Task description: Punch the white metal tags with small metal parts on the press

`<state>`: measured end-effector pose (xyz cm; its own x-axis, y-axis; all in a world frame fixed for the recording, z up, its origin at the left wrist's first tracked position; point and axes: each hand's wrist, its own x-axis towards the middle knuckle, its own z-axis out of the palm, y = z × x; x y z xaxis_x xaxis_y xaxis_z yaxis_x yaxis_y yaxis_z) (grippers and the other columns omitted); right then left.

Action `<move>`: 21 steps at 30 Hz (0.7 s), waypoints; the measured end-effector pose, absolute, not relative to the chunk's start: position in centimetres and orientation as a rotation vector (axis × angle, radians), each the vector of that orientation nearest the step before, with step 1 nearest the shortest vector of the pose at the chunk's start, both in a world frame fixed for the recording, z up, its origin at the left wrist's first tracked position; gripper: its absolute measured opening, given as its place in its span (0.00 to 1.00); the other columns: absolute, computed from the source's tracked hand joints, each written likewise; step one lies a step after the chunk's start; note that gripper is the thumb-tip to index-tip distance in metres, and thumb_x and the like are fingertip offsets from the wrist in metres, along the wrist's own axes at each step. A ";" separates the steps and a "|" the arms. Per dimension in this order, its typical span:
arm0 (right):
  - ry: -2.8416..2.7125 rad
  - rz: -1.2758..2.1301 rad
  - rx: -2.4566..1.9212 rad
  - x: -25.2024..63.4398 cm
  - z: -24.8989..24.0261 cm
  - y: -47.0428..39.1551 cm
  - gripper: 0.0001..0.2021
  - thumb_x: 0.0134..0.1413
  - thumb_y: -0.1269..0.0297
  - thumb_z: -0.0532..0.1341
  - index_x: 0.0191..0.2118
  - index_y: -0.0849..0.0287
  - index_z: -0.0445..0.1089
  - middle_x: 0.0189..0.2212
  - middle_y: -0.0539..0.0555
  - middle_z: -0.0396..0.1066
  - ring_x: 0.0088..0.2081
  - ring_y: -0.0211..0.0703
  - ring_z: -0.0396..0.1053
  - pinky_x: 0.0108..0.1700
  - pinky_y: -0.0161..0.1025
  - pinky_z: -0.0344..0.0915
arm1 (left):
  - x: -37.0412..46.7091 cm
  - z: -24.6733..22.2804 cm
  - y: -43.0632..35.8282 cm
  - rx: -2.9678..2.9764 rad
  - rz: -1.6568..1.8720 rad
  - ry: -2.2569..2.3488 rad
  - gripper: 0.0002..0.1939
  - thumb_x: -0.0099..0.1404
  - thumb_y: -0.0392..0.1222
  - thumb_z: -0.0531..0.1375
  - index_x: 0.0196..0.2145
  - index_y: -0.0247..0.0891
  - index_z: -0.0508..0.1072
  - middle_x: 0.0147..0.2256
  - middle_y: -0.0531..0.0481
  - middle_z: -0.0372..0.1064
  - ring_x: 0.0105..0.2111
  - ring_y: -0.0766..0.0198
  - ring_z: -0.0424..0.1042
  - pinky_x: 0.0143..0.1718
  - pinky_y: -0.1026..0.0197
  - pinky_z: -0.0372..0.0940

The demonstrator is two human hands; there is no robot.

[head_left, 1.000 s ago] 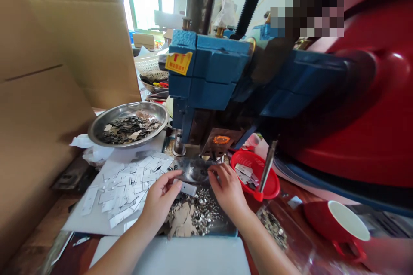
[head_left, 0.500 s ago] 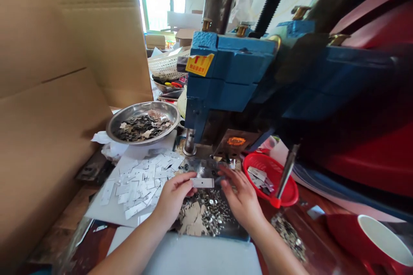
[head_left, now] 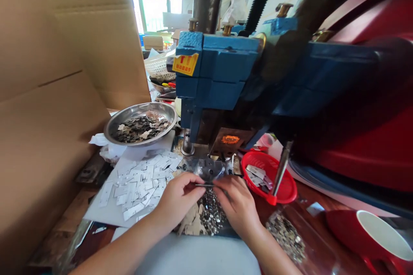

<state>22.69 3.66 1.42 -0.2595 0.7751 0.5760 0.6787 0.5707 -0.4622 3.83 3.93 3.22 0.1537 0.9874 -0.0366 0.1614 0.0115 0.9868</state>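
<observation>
A thin metal strip point(head_left: 204, 185) is pinched at its two ends, turned edge-on so that only a narrow line shows. My left hand point(head_left: 180, 193) closes thumb and fingers on its left end. On the other end are the closed fingertips of my right hand point(head_left: 237, 200). Just beyond the fingers lies the press's die area point(head_left: 209, 167), under the blue press head point(head_left: 222, 73). Below my hands are small shiny metal bits point(head_left: 213, 217) and flat beige-grey cut pieces point(head_left: 192, 221). A heap of flat metal strips point(head_left: 145, 180) lies to the left.
A steel bowl point(head_left: 109, 131) of dark cut pieces stands at the back left, beside tall cardboard point(head_left: 74, 47). To the right are a red basket point(head_left: 287, 189) with strips, an upright metal rod point(head_left: 282, 169), a bag of small metal parts point(head_left: 287, 234) and a red mug point(head_left: 342, 227).
The strip has turned from flat face showing to edge-on. My right hand, open and apart from it before, has moved in and closed on its right end. The view has shifted slightly.
</observation>
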 end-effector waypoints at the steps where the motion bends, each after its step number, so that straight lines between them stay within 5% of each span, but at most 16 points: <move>1: -1.941 0.197 -1.224 22.6 1.3 4.2 0.07 0.57 0.65 0.57 0.40 0.52 0.70 0.33 0.52 0.73 0.37 0.43 0.70 0.39 0.42 0.67 | 4.1 3.6 4.6 1.487 0.983 1.269 0.07 0.56 0.41 0.61 0.34 0.41 0.75 0.34 0.51 0.74 0.34 0.60 0.72 0.39 0.58 0.65; 10: -1.656 0.245 -1.440 22.1 0.2 9.0 0.06 0.54 0.62 0.56 0.32 0.56 0.69 0.34 0.55 0.68 0.38 0.48 0.66 0.41 0.45 0.65 | 6.8 2.4 10.8 1.771 1.030 1.514 0.04 0.54 0.36 0.61 0.30 0.39 0.75 0.37 0.47 0.69 0.42 0.56 0.68 0.48 0.53 0.61; 21: -1.552 0.451 -1.375 22.3 -1.1 10.2 0.08 0.49 0.63 0.56 0.35 0.58 0.67 0.33 0.53 0.67 0.38 0.45 0.65 0.41 0.43 0.64 | 7.6 1.5 11.7 1.523 0.851 1.314 0.23 0.54 0.32 0.54 0.48 0.40 0.70 0.46 0.48 0.72 0.47 0.56 0.69 0.51 0.56 0.61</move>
